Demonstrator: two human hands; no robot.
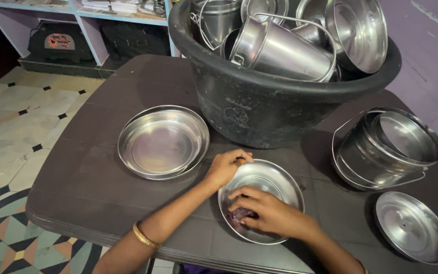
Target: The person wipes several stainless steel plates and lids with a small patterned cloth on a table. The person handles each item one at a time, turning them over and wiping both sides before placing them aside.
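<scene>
a dark brown worktop (pixel 102 167) fills most of the view, with a patterned tiled floor (pixel 11 127) to its left and a pale blue shelf unit (pixel 87 20) behind. at the back of the worktop stands a big black plastic tub (pixel 259 101), heaped with steel vessels: a small bucket (pixel 280 48) lying on its side with its mouth toward the left, and a large round lid (pixel 358 30) leaning against the rim. the tub sits just behind the hands and blocks the far side. to the right of the tub a steel pail (pixel 386 147) with a wire handle lies tipped on its side, open mouth facing up and right. left of the tub rests a wide shallow steel plate (pixel 163 142), flat and right way up. near the right front corner a flat steel lid (pixel 412 227) lies alone, well apart from the hands. between these, at the front edge, sits a small steel dish (pixel 269 182), flat with its hollow upward; being round, it has no long axis to speak of. the left hand (pixel 225 167), a gold bangle (pixel 144 236) on its wrist, is curled with fingertips pinching the dish's far left rim. the right hand (pixel 267 210) is half closed inside the dish, fingers pressing a dark purple scrub pad (pixel 239 215) against its near bottom.
</scene>
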